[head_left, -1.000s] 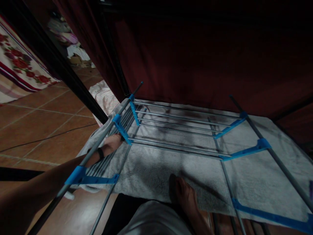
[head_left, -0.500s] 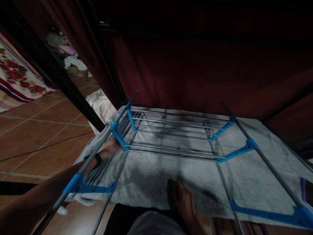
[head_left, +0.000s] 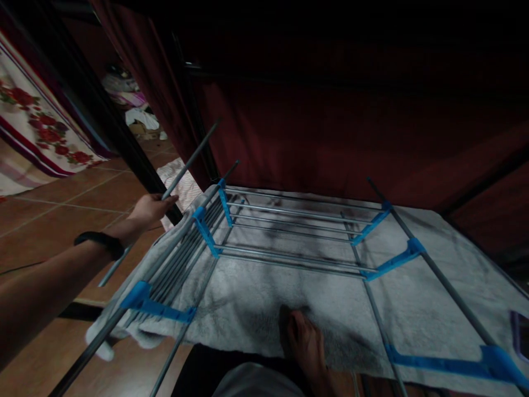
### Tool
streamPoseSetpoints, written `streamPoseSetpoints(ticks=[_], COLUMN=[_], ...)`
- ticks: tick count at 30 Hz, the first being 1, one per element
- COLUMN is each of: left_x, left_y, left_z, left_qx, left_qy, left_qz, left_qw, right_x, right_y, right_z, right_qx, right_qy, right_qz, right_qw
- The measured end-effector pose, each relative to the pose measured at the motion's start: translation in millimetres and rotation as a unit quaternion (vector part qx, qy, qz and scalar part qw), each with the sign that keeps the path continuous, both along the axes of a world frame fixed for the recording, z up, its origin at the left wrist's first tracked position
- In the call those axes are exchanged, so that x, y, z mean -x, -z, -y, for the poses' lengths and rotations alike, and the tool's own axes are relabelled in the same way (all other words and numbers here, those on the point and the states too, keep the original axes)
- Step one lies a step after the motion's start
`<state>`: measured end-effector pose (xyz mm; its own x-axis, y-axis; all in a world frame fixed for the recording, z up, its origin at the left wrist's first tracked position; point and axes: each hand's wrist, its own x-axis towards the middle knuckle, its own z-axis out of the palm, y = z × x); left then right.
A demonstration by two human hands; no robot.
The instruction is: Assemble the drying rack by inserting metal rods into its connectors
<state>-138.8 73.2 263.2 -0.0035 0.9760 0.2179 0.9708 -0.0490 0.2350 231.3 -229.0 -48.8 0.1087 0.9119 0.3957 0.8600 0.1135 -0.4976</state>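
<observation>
My left hand (head_left: 152, 208) is raised at the left, its fingers wrapped round a loose grey metal rod (head_left: 188, 164) that slants up to the right. A black band (head_left: 99, 240) sits on that wrist. Below lies a drying rack (head_left: 289, 231) of grey rods with blue plastic joints (head_left: 206, 234), spread over a grey towel (head_left: 256, 298) on the floor. A bundle of loose rods (head_left: 177, 264) rests along the rack's left side. My right hand is out of sight. A bare foot (head_left: 303, 344) rests on the towel's near edge.
Terracotta floor tiles (head_left: 49, 220) stretch to the left. A dark red curtain (head_left: 330, 127) fills the back. A black post (head_left: 119, 149) slants across the left, with a floral cloth (head_left: 37, 127) behind it and a striped cloth (head_left: 177, 179) by the rack's corner.
My left hand has come up and to the left from under the rack's left side, lifting one grey rod clear of the bundle. The view has shifted slightly.
</observation>
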Motion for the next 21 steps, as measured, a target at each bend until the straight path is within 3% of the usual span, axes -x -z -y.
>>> streamPoseSetpoints(ticks=[2, 5, 8, 11, 16, 21], left_x=[4.5, -13.3, -59.1, -117.1, -189.5, -215.7], left_y=[-10.1, -34.3, -59.5, -74.4, -70.3, -45.5], left_z=[-13.0, -25.8, -28.5, -23.6, -0.7, 40.8], left_qx=[0.045, 0.032, 0.008, -0.026, -0.065, -0.096], left_qy=[-0.069, -0.040, 0.014, 0.053, 0.134, 0.176], left_qz=[0.041, 0.025, -0.049, -0.102, -0.104, -0.129], left_qw=[0.996, 0.998, 0.999, 0.993, 0.983, 0.971], right_x=[0.6, 1.0, 0.7, 0.1, 0.6, 2.2], right_y=[-0.6, -0.5, 1.6, 2.8, -1.4, -6.4], right_z=[-0.7, -1.7, -1.9, -1.9, -2.5, -2.8], right_qx=[-0.008, -0.024, -0.047, -0.052, -0.033, -0.015], right_qy=[-0.001, -0.005, -0.004, -0.006, -0.006, -0.008], right_qz=[0.002, -0.007, -0.012, -0.008, -0.010, -0.031], right_qw=[1.000, 1.000, 0.999, 0.999, 0.999, 0.999])
